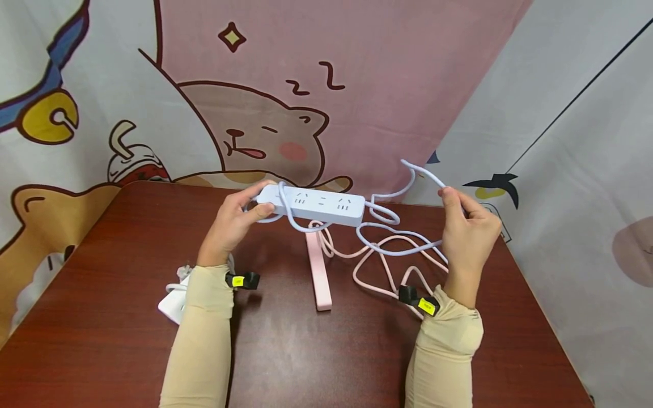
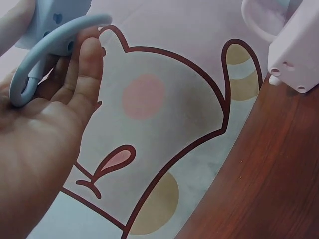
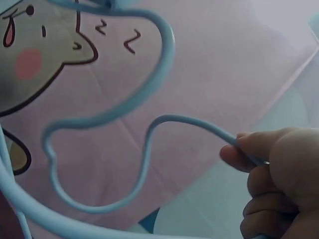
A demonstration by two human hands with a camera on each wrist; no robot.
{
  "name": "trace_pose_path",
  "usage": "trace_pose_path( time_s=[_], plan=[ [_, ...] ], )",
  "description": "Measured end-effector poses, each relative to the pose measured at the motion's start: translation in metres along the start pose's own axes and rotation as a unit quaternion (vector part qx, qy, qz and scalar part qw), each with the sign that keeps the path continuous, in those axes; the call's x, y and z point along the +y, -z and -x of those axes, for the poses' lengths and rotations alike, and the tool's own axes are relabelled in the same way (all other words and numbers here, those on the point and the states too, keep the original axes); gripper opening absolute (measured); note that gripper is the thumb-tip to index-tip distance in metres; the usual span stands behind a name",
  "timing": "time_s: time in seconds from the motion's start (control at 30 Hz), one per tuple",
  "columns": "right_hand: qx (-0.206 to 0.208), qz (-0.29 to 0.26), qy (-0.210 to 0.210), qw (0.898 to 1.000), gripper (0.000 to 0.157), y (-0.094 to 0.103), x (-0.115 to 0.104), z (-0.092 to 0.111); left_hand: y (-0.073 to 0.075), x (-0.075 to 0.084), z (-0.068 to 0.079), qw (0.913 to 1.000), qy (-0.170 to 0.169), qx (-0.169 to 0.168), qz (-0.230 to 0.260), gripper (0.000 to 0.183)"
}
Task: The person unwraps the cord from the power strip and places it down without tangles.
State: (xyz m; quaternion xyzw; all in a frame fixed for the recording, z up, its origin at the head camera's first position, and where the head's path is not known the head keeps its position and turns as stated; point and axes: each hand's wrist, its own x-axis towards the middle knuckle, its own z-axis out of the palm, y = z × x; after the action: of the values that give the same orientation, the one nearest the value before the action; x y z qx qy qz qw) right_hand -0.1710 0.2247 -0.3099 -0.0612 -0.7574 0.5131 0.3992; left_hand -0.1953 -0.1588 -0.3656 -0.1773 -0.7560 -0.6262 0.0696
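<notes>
My left hand (image 1: 234, 224) grips one end of a light blue power strip (image 1: 326, 212), thumb in front and fingers behind. The strip is held up over the far part of the table, its socket face towards me. Its blue cord (image 3: 169, 118) loops round the strip near my left fingers and leaves from the right end in loose curls. Between thumb and index finger, my right hand (image 1: 469, 232) pinches that cord at the right, the other fingers curled in. More of the cord hangs in a loop below the strip.
A pink power strip (image 1: 318, 272) lies on the brown table (image 1: 275, 351), with its pink cord (image 1: 357, 277) spread to the right under my right hand. A white power strip (image 1: 173, 306) is partly hidden by my left sleeve. A cartoon-printed cloth (image 1: 408, 73) hangs behind the table.
</notes>
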Motion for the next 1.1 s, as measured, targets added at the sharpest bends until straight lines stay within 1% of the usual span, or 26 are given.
trace_pose_path(
  time_s=[0.1,0.2,0.27,0.37,0.5,0.67,0.8,0.87,0.93,1.03,1.1],
  plan=[
    [-0.008,0.026,-0.028,0.999,0.026,0.004,0.01,-0.002,0.0,-0.001,0.0,1.0,-0.004,0.006,0.004,0.041],
    [-0.02,0.054,-0.064,0.996,0.031,0.008,0.017,-0.005,0.0,-0.002,-0.001,0.9998,-0.009,0.015,0.006,0.039],
    [-0.031,0.072,-0.091,0.993,0.034,0.012,0.021,-0.006,0.0,-0.002,-0.001,0.9997,-0.012,0.021,0.004,0.038],
    [-0.046,0.102,-0.139,0.984,0.039,0.018,0.027,-0.008,0.0,-0.002,-0.001,0.9994,-0.013,0.032,0.005,0.038],
    [-0.069,0.134,-0.2,0.968,0.042,0.027,0.038,-0.011,-0.001,-0.002,-0.001,0.9986,-0.013,0.047,0.018,0.039],
    [-0.11,0.174,-0.256,0.945,0.046,0.036,0.05,-0.013,-0.001,-0.004,-0.002,0.9969,-0.017,0.075,0.019,0.038],
    [-0.158,0.206,-0.279,0.924,0.053,0.041,0.057,-0.012,-0.001,-0.005,-0.003,0.9947,-0.021,0.1,0.014,0.036],
    [-0.181,0.214,-0.289,0.915,0.055,0.043,0.059,-0.011,-0.001,-0.006,-0.003,0.9939,-0.022,0.108,0.008,0.036],
    [-0.207,0.212,-0.299,0.907,0.056,0.045,0.062,-0.011,-0.002,-0.006,-0.004,0.9934,-0.021,0.113,0.005,0.036],
    [-0.248,0.194,-0.314,0.896,0.055,0.048,0.065,-0.012,-0.002,-0.007,-0.005,0.9928,-0.019,0.118,-0.007,0.036],
    [-0.273,0.191,-0.316,0.888,0.054,0.049,0.068,-0.013,-0.003,-0.007,-0.005,0.9924,-0.017,0.121,-0.015,0.036]
  ],
)
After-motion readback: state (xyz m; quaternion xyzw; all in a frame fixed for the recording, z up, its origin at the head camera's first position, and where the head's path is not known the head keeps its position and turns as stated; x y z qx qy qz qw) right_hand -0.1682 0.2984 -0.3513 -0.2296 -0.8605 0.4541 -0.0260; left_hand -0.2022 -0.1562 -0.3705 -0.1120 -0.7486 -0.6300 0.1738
